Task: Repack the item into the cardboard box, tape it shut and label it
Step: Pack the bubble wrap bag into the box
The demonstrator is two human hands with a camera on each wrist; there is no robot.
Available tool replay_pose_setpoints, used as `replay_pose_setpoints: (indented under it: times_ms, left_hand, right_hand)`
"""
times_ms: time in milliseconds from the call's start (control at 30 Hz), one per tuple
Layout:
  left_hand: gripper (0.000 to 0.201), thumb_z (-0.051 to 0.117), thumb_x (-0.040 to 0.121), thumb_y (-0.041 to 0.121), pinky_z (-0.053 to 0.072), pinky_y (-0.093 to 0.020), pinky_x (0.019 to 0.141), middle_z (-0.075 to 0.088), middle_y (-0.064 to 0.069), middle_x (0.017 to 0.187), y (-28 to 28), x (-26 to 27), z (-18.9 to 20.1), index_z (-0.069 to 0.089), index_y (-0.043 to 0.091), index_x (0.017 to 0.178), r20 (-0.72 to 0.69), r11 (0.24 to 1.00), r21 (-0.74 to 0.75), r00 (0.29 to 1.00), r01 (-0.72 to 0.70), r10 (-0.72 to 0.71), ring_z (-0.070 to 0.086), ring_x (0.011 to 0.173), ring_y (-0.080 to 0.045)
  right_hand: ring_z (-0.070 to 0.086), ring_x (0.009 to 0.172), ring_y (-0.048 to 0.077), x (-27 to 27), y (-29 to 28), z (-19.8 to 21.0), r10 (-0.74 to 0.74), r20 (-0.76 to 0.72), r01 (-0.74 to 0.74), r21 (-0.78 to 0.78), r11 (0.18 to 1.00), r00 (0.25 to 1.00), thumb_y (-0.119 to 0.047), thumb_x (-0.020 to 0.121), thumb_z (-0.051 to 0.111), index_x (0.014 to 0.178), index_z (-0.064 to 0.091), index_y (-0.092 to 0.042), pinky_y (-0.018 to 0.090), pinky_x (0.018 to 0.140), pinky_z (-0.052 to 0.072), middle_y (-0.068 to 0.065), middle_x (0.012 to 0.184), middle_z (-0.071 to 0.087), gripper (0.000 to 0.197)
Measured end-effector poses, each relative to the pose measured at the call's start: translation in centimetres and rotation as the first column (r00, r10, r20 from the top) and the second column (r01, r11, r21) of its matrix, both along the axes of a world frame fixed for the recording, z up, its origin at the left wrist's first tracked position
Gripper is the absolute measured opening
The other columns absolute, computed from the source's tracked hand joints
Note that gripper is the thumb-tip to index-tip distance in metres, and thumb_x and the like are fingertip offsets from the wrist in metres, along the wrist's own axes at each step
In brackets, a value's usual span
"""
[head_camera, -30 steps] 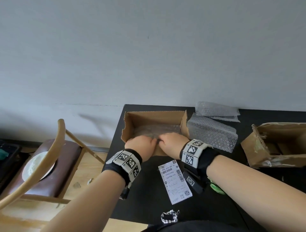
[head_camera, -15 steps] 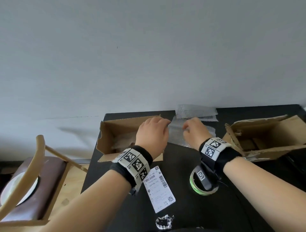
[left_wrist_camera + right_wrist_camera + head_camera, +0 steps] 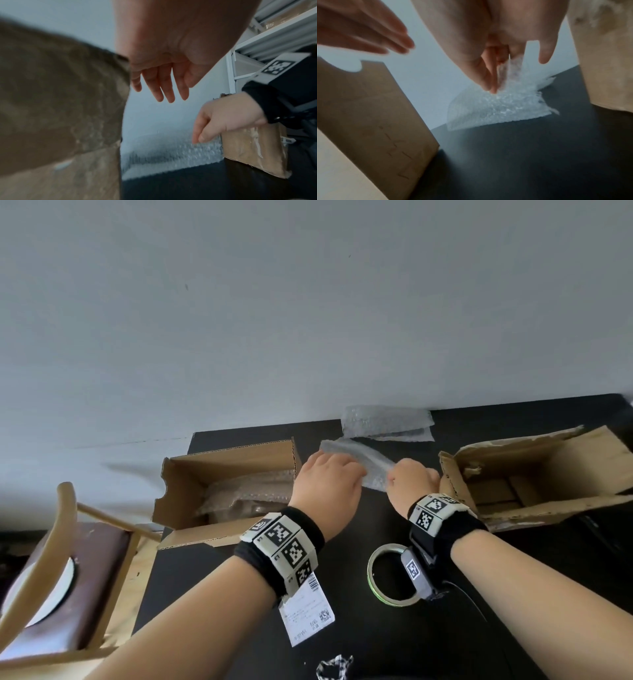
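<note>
Nearest me on the black surface [image 3: 394,645] the label [image 3: 306,613] and the tape roll [image 3: 388,575] lie untouched, so taping and labelling are left, I judge. Beyond my left wrist the cardboard box [image 3: 219,463] stands open with a bubble-wrapped item [image 3: 246,494] already inside; what it is I cannot make out. Just right of the box, my right hand [image 3: 409,484] pinches a loose bubble wrap sheet [image 3: 363,463] between thumb and fingers [image 3: 489,81]. My left hand [image 3: 325,484] reaches toward the sheet with its fingers [image 3: 163,86] straight, gripping nothing. Farther off, a torn second box [image 3: 548,470] is cut off at the frame edge.
</note>
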State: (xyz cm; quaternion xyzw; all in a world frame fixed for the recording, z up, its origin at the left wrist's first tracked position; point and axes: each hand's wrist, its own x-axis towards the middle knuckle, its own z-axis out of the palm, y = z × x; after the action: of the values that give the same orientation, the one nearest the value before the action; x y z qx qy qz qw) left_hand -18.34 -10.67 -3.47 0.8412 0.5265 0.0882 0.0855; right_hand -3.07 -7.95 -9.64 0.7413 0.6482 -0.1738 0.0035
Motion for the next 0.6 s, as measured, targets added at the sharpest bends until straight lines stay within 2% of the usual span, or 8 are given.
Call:
replay_pose_setpoints:
  times_ms: [67, 167, 300, 367, 433, 467, 533, 600]
  left_hand:
    - [0.032, 0.040, 0.096, 0.022, 0.028, -0.030, 0.106, 0.058, 0.005, 0.126, 0.5, 0.0, 0.2, 0.062, 0.023, 0.120, 0.039, 0.999, -0.037, 0.999, -0.036, 0.038, 0.049, 0.119, -0.018]
    - [0.038, 0.043, 0.095, 0.021, 0.033, -0.031, 0.105, 0.051, -0.002, 0.135, 1.5, 0.1, 1.1, 0.050, 0.020, 0.133, 0.194, 0.979, -0.139, 0.965, -0.149, 0.175, 0.043, 0.127, -0.020]
    - [0.060, 0.048, 0.095, 0.026, 0.034, -0.036, 0.108, 0.030, -0.013, 0.147, 2.7, 0.1, 2.8, 0.023, 0.010, 0.147, 0.355, 0.893, -0.334, 0.838, -0.302, 0.416, 0.037, 0.132, -0.027]
    - [0.066, 0.048, 0.095, 0.028, 0.039, -0.039, 0.104, 0.033, -0.015, 0.146, 3.4, 0.2, 3.6, 0.014, 0.008, 0.148, 0.443, 0.836, -0.444, 0.732, -0.322, 0.517, 0.042, 0.129, -0.030]
    - [0.070, 0.048, 0.094, 0.035, 0.043, -0.042, 0.103, 0.046, -0.018, 0.136, 4.1, 0.0, 4.5, 0.013, 0.008, 0.149, 0.551, 0.767, -0.574, 0.558, -0.287, 0.621, 0.048, 0.123, -0.031]
    - [0.072, 0.049, 0.092, 0.040, 0.043, -0.046, 0.103, 0.047, -0.020, 0.133, 4.3, -0.2, 4.9, 0.016, 0.009, 0.148, 0.598, 0.736, -0.635, 0.454, -0.235, 0.661, 0.049, 0.123, -0.034]
    - [0.087, 0.059, 0.080, 0.057, 0.044, -0.050, 0.098, 0.034, -0.022, 0.145, 4.2, -1.0, 5.6, 0.022, 0.014, 0.147, 0.638, 0.678, -0.732, 0.279, -0.071, 0.718, 0.044, 0.128, -0.040]
    - [0.100, 0.071, 0.068, 0.059, 0.053, -0.048, 0.088, 0.044, -0.019, 0.141, 3.9, -2.0, 6.3, 0.027, 0.012, 0.145, 0.671, 0.671, -0.739, 0.156, 0.063, 0.725, 0.055, 0.119, -0.034]
  right_hand:
    - [0.057, 0.110, 0.023, 0.4, -0.2, 1.5, -0.009, -0.215, 0.037, 0.124, 0.992, 0.976, -0.013, 0.093, 0.047, 0.106, 0.067, -0.011, 0.033, 0.091, 0.042, 0.005, 0.115, 0.061, 0.024]
    - [0.057, 0.102, 0.011, 0.9, -0.5, 4.9, -0.033, -0.517, 0.173, 0.224, 0.959, 0.855, -0.006, 0.091, 0.051, 0.102, 0.069, -0.011, 0.021, 0.085, 0.040, -0.002, 0.106, 0.062, 0.021]
    - [0.062, 0.084, 0.006, 1.1, 0.1, 8.1, 0.017, -0.782, 0.366, 0.311, 0.877, 0.623, 0.000, 0.086, 0.054, 0.079, 0.065, -0.019, 0.019, 0.078, 0.047, -0.007, 0.089, 0.064, 0.023]
    - [0.060, 0.074, -0.004, 0.8, 0.3, 9.2, 0.048, -0.858, 0.428, 0.303, 0.852, 0.511, 0.002, 0.085, 0.054, 0.072, 0.061, -0.021, 0.009, 0.066, 0.045, -0.009, 0.084, 0.063, 0.028]
    - [0.060, 0.070, -0.007, 0.2, 0.3, 10.1, 0.093, -0.908, 0.452, 0.289, 0.844, 0.408, 0.000, 0.085, 0.056, 0.074, 0.060, -0.022, 0.008, 0.060, 0.046, -0.007, 0.085, 0.063, 0.026]
    - [0.062, 0.073, -0.004, -0.2, 0.3, 10.6, 0.116, -0.927, 0.452, 0.280, 0.847, 0.356, -0.002, 0.085, 0.058, 0.076, 0.061, -0.023, 0.014, 0.064, 0.049, -0.004, 0.087, 0.064, 0.024]
    - [0.067, 0.087, 0.015, -1.0, 0.1, 11.0, 0.136, -0.959, 0.434, 0.235, 0.869, 0.248, -0.003, 0.085, 0.061, 0.083, 0.062, -0.025, 0.031, 0.072, 0.053, 0.004, 0.094, 0.066, 0.022]
    - [0.066, 0.092, 0.024, -1.8, -0.1, 11.4, 0.132, -0.978, 0.422, 0.190, 0.886, 0.162, 0.000, 0.085, 0.061, 0.090, 0.062, -0.022, 0.030, 0.069, 0.054, 0.008, 0.098, 0.064, 0.023]
